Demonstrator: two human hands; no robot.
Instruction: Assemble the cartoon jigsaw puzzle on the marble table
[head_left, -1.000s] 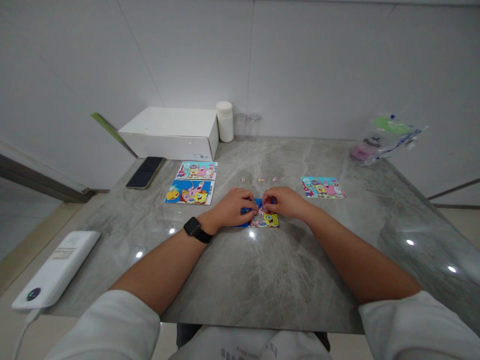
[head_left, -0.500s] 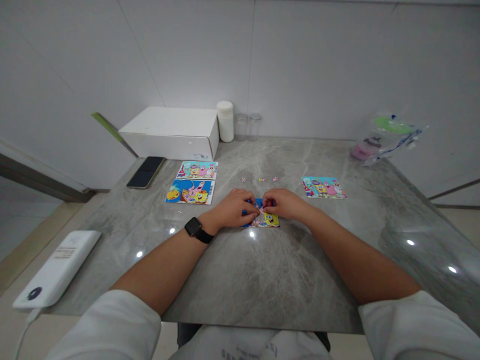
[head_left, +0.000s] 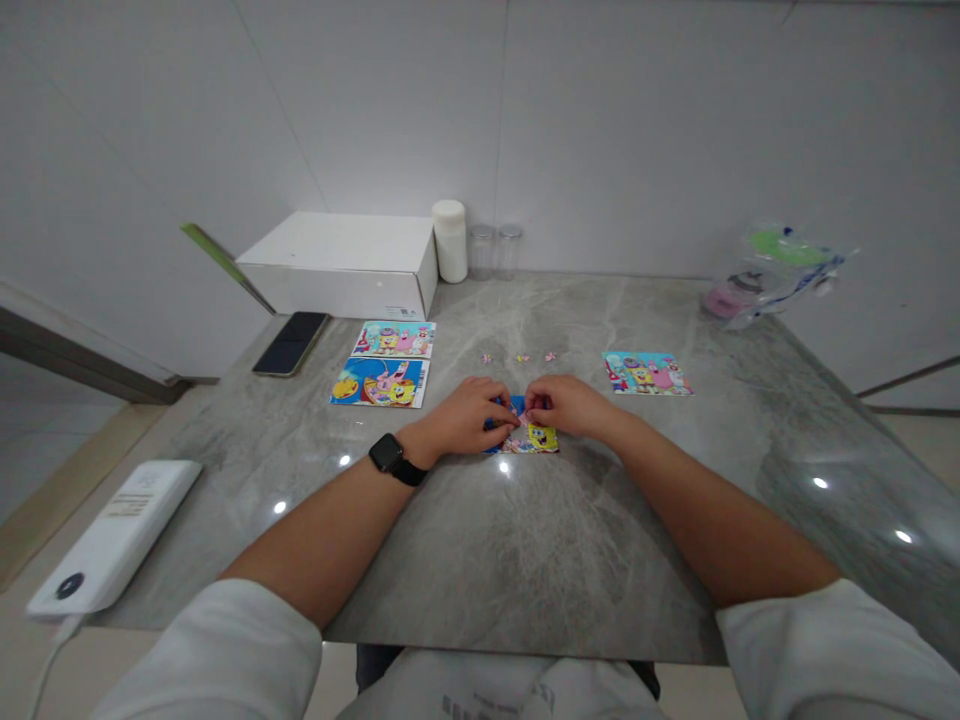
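Observation:
A small jigsaw puzzle [head_left: 543,438] with blue, yellow and pink cartoon print lies flat on the table in front of me. My left hand [head_left: 478,415], with a black watch at the wrist, covers its left side, fingers bent and tips pressed close together on it. From the right, my right hand [head_left: 559,405] reaches in, thumb and forefinger pinched over the puzzle's middle at a pinkish jigsaw piece [head_left: 523,420]. The fingers partly hide that piece. Beyond my hands lie three loose jigsaw pieces [head_left: 523,358] in a row.
Two cartoon cards [head_left: 381,383] lie at left, another card [head_left: 648,374] at right. Behind are a phone [head_left: 292,344], a white box [head_left: 337,265], a white bottle [head_left: 450,242] and two glass jars [head_left: 508,252]. A plastic bag [head_left: 772,275] stands back right; a corded white device [head_left: 116,535] sits front left.
Both hands stay at the puzzle with only tiny finger shifts at its middle. The three loose pieces and the cards have not moved.

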